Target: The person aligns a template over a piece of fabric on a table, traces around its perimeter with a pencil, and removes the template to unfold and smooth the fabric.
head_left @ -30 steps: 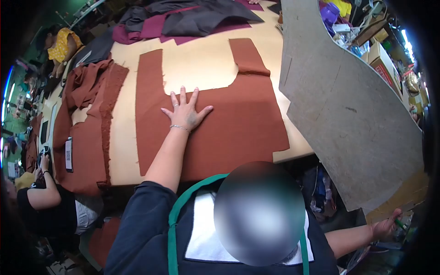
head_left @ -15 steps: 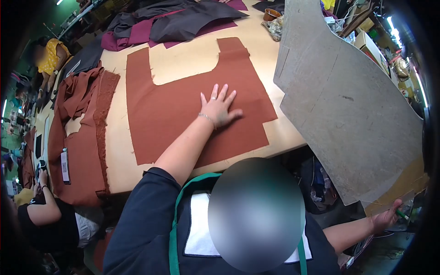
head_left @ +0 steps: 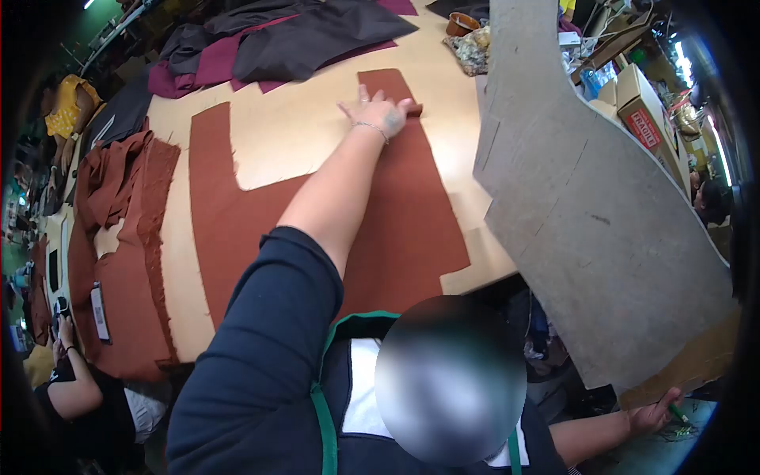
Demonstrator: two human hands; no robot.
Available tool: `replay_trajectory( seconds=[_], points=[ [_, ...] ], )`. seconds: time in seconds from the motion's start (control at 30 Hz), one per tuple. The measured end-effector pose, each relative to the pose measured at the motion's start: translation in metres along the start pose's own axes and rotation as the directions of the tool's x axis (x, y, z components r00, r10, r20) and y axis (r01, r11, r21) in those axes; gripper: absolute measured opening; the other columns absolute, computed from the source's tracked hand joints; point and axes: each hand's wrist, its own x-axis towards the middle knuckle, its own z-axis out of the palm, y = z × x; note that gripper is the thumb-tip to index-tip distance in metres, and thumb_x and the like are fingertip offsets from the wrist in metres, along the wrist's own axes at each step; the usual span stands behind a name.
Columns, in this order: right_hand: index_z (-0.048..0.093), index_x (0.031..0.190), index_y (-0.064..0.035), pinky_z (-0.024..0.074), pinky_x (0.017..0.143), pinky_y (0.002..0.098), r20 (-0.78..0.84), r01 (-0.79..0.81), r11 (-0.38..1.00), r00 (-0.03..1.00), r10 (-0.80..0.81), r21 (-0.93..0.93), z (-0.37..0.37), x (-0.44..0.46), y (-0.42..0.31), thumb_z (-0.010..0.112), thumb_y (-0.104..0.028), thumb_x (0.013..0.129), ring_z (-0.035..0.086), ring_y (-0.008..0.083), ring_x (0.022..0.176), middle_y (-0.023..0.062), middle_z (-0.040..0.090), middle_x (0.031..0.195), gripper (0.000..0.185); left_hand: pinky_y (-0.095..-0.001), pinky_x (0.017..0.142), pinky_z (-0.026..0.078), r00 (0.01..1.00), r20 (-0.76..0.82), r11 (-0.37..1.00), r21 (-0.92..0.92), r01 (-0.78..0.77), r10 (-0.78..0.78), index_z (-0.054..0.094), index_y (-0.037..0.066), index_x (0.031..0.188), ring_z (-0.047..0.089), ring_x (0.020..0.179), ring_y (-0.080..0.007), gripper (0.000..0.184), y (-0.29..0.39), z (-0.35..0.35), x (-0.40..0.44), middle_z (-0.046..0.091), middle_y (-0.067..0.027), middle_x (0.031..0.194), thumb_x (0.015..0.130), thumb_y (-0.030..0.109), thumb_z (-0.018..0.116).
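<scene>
A rust-brown cloth piece (head_left: 404, 229) with a deep U-shaped cut-out lies on the pale table (head_left: 277, 150). My left hand (head_left: 376, 113) rests at the upper end of its right strip, fingers spread, with a small fold in the cloth by the thumb. At the lower right, my right hand (head_left: 655, 413) is closed around a green pen-like object (head_left: 678, 413), beside the brown lower edge of a large grey pattern board (head_left: 594, 214). Whether that hand also grips the board cannot be made out.
More rust-brown cloth (head_left: 127, 293), bearing a labelled dark item (head_left: 100, 313), lies left. Black and maroon cloth (head_left: 317, 39) is heaped at the back, near a brown bowl (head_left: 461, 24). A person in yellow (head_left: 70, 107) and another in black (head_left: 83, 404) are at left.
My left hand has moved from the middle of the cloth up to its right strip. The cloth has shifted on the table. My right hand still holds the green object low at the right.
</scene>
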Motion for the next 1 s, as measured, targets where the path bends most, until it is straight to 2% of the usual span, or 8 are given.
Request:
replay_trajectory(
  seconds=[0.2, 0.3, 0.4, 0.47, 0.63, 0.67, 0.77, 1.0],
  points=[
    [0.046, 0.116, 0.0044, 0.0309, 0.094, 0.0348, -0.001, 0.01, 1.0, 1.0, -0.01, 0.018, 0.013, -0.002, 0.003, 0.05, -0.024, 0.088, 0.044, 0.0239, 0.109, 0.0151, 0.047, 0.12, 0.04, -0.0657, 0.098, 0.008, 0.997, 0.033, 0.987, 0.145, 0.07, -0.076, 0.018, 0.023, 0.138, 0.003, 0.134, -0.0255, 0.062, -0.01, 0.006, 0.047, 0.01, 0.0046, 0.145, 0.086, 0.057, 0.024],
    [0.046, 0.116, 0.0042, 0.0297, 0.095, 0.0361, -0.013, 0.025, 0.997, 1.0, -0.024, 0.076, 0.015, -0.002, 0.004, 0.051, -0.025, 0.088, 0.042, 0.0243, 0.111, 0.0154, 0.046, 0.121, 0.041, -0.0665, 0.097, 0.008, 0.972, -0.235, 1.0, 0.016, 0.02, -0.016, 0.017, 0.024, 0.138, 0.002, 0.134, -0.0273, 0.064, -0.024, 0.02, 0.056, 0.009, 0.004, 0.145, 0.085, 0.059, 0.025],
    [0.045, 0.117, 0.0041, 0.0289, 0.096, 0.0374, -0.1, 0.014, 0.996, 0.995, -0.006, 0.083, 0.018, 0.002, 0.007, 0.051, -0.027, 0.087, 0.042, 0.0247, 0.111, 0.0155, 0.046, 0.121, 0.043, -0.0699, 0.093, 0.008, 0.87, -0.488, 0.987, -0.097, -0.131, 0.067, 0.023, 0.023, 0.137, 0.002, 0.133, -0.034, 0.068, -0.032, 0.026, -0.001, 0.01, -0.0055, 0.145, 0.081, 0.059, 0.038],
    [0.043, 0.119, 0.0034, 0.0284, 0.097, 0.0387, -0.081, -0.033, 0.985, 0.996, 0.047, 0.169, 0.012, 0.009, 0.02, 0.051, -0.027, 0.087, 0.041, 0.0254, 0.113, 0.0154, 0.044, 0.123, 0.045, -0.0726, 0.088, 0.013, 0.916, -0.376, 0.99, 0.056, -0.131, 0.142, 0.027, 0.022, 0.135, 0.003, 0.131, -0.038, 0.069, -0.045, 0.023, -0.088, 0.012, -0.0098, 0.144, 0.079, 0.056, 0.046],
    [0.037, 0.126, 0.0008, 0.0226, 0.102, 0.0416, 0.558, -0.468, 0.577, 0.83, 0.025, 0.67, 0.022, 0.044, 0.055, 0.05, -0.029, 0.087, 0.036, 0.0268, 0.119, 0.0131, 0.039, 0.131, 0.05, -0.0734, 0.086, 0.012, 0.866, -0.269, 0.9, -0.002, 0.437, -0.421, 0.023, 0.024, 0.137, 0.001, 0.131, -0.0394, 0.075, -0.149, 0.045, -0.234, 0.006, -0.01, 0.145, 0.076, 0.058, 0.05],
    [0.036, 0.127, 0.0002, 0.0202, 0.103, 0.0419, 0.758, -0.69, 0.363, 0.647, -0.082, 0.627, 0.056, 0.042, 0.048, 0.049, -0.031, 0.087, 0.034, 0.0269, 0.121, 0.0121, 0.038, 0.132, 0.052, -0.0728, 0.087, 0.012, 0.854, -0.258, 0.88, 0.028, 0.474, -0.451, 0.022, 0.025, 0.137, 0.001, 0.131, -0.0387, 0.075, -0.167, 0.05, -0.238, 0.007, -0.0094, 0.145, 0.076, 0.059, 0.049],
    [0.035, 0.128, -0.001, 0.0193, 0.103, 0.0416, 0.833, -0.784, 0.312, 0.552, -0.045, 0.537, 0.06, 0.06, 0.09, 0.05, -0.031, 0.087, 0.034, 0.0268, 0.121, 0.0123, 0.037, 0.132, 0.053, -0.0717, 0.09, 0.012, 0.842, -0.248, 0.861, 0.054, 0.505, -0.479, 0.021, 0.027, 0.137, 0.001, 0.132, -0.0366, 0.073, -0.183, 0.046, -0.228, 0.008, -0.0082, 0.145, 0.078, 0.061, 0.044],
    [0.046, 0.107, -0.0044, 0.0282, 0.087, 0.0331, 0.408, -0.438, 0.697, 0.885, 0.224, 0.567, 0.081, 0.005, 0.113, 0.056, -0.023, 0.083, 0.04, 0.0172, 0.099, 0.0037, 0.043, 0.104, 0.032, -0.0704, 0.092, 0.011, 0.816, -0.431, 0.892, 0.055, 0.449, -0.384, 0.021, 0.024, 0.137, 0.004, 0.132, -0.0347, 0.069, -0.192, 0.053, -0.245, 0.009, -0.0107, 0.144, 0.081, 0.058, 0.042]
  ],
)
